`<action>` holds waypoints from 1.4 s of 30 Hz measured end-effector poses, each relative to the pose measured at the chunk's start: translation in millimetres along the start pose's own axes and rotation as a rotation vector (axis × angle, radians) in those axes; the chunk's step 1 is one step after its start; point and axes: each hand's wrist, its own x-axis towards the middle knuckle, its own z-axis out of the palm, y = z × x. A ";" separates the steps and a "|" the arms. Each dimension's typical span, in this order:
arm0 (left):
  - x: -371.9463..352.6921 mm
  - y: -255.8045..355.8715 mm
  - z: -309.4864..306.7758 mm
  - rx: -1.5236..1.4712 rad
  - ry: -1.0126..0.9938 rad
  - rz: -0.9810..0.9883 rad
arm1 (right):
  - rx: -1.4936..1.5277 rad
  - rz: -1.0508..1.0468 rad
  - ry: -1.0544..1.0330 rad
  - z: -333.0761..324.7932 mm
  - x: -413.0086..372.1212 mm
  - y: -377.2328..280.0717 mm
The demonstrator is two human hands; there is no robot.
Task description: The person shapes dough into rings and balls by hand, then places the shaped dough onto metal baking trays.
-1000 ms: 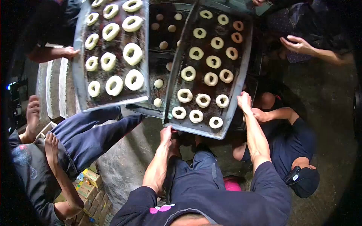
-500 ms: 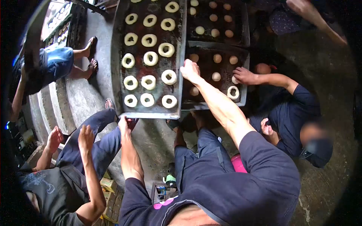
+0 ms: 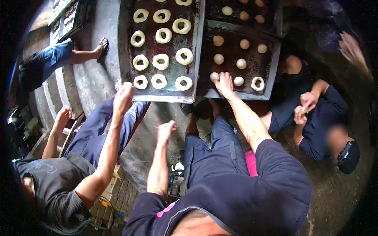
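Note:
My right hand [image 3: 225, 85] reaches over the near edge of the right dark tray [image 3: 230, 72], its fingers closed on a pale dough ball [image 3: 214, 77]. Other round dough balls [image 3: 241, 63] lie about it, and a single dough ring [image 3: 258, 83] sits in the near right corner. My left hand [image 3: 167, 131] hangs in the air in front of the left tray [image 3: 165, 96], fingers curled, with nothing visible in them. Several rows of dough rings [image 3: 159, 81] fill that left tray.
A co-worker's hand [image 3: 124, 96] is by the left tray's near left corner. On the right, another co-worker [image 3: 325, 118] holds both hands together around a small piece. A further tray [image 3: 220, 6] with dough balls lies behind. A person's leg [image 3: 84, 56] stands at upper left.
My left hand has let go of the left tray's near edge and drawn back. My right hand has moved from between the trays onto a dough ball. The right co-worker's hand has left the tray.

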 end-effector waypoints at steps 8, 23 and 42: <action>-63.2 88.6 94.2 -0.414 -0.152 0.174 | 0.755 0.123 -0.115 -68.7 -78.6 -72.3; -235.3 111.8 152.3 -0.332 -0.439 0.673 | 1.039 -0.165 0.075 -214.6 -233.3 -107.2; -232.9 84.5 145.8 -0.547 -0.743 0.363 | 1.311 0.111 -0.360 -209.8 -307.1 -48.0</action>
